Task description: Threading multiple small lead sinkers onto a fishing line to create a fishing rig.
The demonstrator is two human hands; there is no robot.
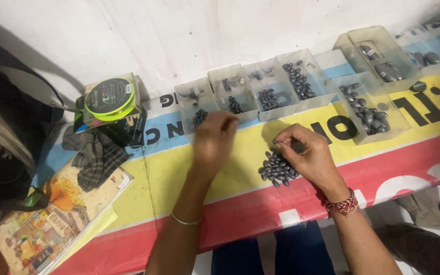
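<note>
1. At the left end of the worktop (pixel 189 173) lie a picture book (pixel 52 224), a checked cloth (pixel 95 158) and a spool of yellow-green line (pixel 110 99) in its clear case — all well apart from the hands, so they need no shifting.
2. The left hand (pixel 214 140) hovers just in front of the small clear boxes (pixel 240 91) along the back edge. Its fingers are curled together; whether they pinch anything I cannot tell, since the tips are blurred.
3. The pile of dark oval weights (pixel 277 170) sits mid-worktop, on the yellow stripe near the red one.
4. The right hand (pixel 306 155) rests over that pile, thumb and forefinger closed on what looks like a single weight (pixel 274 143).
5. I judge it best to lift one piece at a time — these small rounded weights probably roll.
6. Compare each piece with the boxes' contents: those toward the right end (pixel 373 114) hold larger weights.
</note>
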